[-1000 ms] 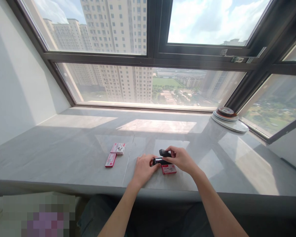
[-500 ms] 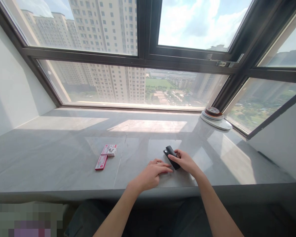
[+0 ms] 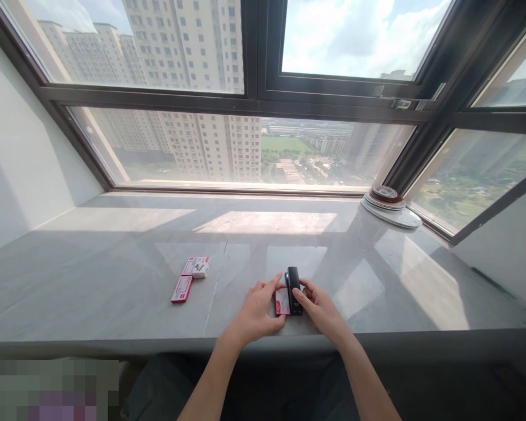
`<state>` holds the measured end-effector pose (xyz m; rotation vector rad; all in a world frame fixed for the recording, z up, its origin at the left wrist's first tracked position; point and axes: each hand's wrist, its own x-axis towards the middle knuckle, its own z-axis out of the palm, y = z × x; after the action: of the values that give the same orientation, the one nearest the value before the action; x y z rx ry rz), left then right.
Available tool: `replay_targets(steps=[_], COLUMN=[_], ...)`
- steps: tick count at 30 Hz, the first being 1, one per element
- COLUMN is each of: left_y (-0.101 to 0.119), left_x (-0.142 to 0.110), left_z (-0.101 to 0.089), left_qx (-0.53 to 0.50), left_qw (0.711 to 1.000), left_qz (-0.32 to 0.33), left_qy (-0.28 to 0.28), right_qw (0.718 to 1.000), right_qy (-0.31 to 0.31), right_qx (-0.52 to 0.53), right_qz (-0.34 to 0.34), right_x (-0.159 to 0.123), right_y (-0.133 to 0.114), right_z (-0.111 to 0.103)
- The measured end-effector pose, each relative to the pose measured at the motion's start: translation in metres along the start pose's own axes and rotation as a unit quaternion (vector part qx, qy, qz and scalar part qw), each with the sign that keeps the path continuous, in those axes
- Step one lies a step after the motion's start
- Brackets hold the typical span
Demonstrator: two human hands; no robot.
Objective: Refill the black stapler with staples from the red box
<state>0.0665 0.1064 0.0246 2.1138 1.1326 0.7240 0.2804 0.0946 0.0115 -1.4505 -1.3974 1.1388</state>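
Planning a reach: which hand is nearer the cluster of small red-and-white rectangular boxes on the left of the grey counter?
Left. The left hand is right of the box cluster, apart from it; the right hand is farther right, holding the black oblong stapler.

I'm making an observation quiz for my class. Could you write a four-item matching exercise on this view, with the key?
1. stapler
2. stack of discs
3. left hand
4. window frame

A. around glass panes
B. held in the right hand
C. holding a red-and-white box
D. on the windowsill, near its far right corner

Pairs: 1-B, 2-D, 3-C, 4-A
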Motion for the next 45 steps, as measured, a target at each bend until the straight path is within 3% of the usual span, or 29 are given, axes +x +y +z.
replay_targets(steps=[3, 4, 6, 8, 10, 11, 12, 15, 19, 23, 26, 29, 32, 35, 38, 41, 43, 45], left_y=[0.007, 0.006, -0.005, -0.027, -0.055, -0.068, -0.079, -0.094, -0.082, -0.061, -0.038, -0.012, 0.006, 0.016, 0.015, -0.008, -0.039, -0.077], left_x=[-0.005, -0.009, -0.024, -0.044, -0.065, -0.074, -0.084, -0.103, -0.108, -0.094, -0.069, -0.035, -0.005, 0.009, 0.007, -0.005, -0.017, -0.032], left_z=[-0.005, -0.012, -0.035, -0.062, -0.086, -0.096, -0.103, -0.113, -0.114, -0.108, -0.091, -0.062, -0.031, -0.014, -0.026, -0.069, -0.106, -0.136], left_qx=[-0.004, 0.009, 0.075, 0.18, 0.253, 0.266, 0.273, 0.289, 0.248, 0.143, 0.081, 0.034, 0.027, 0.032, 0.023, 0.059, 0.133, 0.221], left_qw=[0.999, 0.998, 0.977, 0.906, 0.812, 0.797, 0.805, 0.862, 0.932, 0.969, 0.983, 0.995, 0.999, 0.999, 0.999, 0.986, 0.947, 0.9], left_qz=[0.0, -0.009, -0.061, -0.161, -0.289, -0.323, -0.336, -0.309, -0.23, -0.185, -0.143, -0.057, 0.012, 0.033, 0.038, -0.015, -0.093, -0.191], left_qy=[0.032, 0.068, 0.192, 0.347, 0.44, 0.435, 0.405, 0.278, 0.132, 0.077, 0.076, 0.081, 0.031, -0.008, 0.021, 0.156, 0.277, 0.325], right_qw=[0.999, 0.999, 0.999, 0.999, 0.999, 0.999, 0.999, 0.999, 1.0, 1.0, 0.999, 0.999, 0.999, 0.999, 0.999, 0.999, 0.999, 0.999], right_qy=[0.038, 0.047, 0.054, 0.049, 0.04, 0.035, 0.032, 0.028, 0.02, 0.022, 0.025, 0.024, 0.021, 0.011, 0.008, 0.012, 0.011, 0.009], right_qx=[-0.008, -0.008, -0.003, 0.011, 0.021, 0.023, 0.021, 0.011, 0.005, 0.004, -0.003, -0.01, -0.005, 0.009, 0.015, 0.01, 0.009, 0.011], right_qz=[-0.013, -0.013, -0.01, -0.01, -0.011, -0.012, -0.014, -0.019, -0.012, -0.008, -0.02, -0.029, -0.033, -0.034, -0.033, -0.034, -0.035, -0.036], right_x=[0.001, 0.0, -0.001, -0.001, -0.001, -0.001, -0.001, -0.001, -0.002, -0.004, -0.004, -0.004, -0.004, -0.003, -0.003, -0.003, -0.004, -0.004], right_y=[0.001, 0.002, 0.003, 0.004, 0.004, 0.005, 0.005, 0.006, 0.004, 0.003, 0.004, 0.006, 0.007, 0.007, 0.008, 0.007, 0.006, 0.006], right_z=[0.003, 0.003, 0.003, 0.002, 0.002, 0.003, 0.003, 0.002, 0.001, 0.002, 0.003, 0.003, 0.003, 0.003, 0.002, 0.001, 0.001, 0.0])
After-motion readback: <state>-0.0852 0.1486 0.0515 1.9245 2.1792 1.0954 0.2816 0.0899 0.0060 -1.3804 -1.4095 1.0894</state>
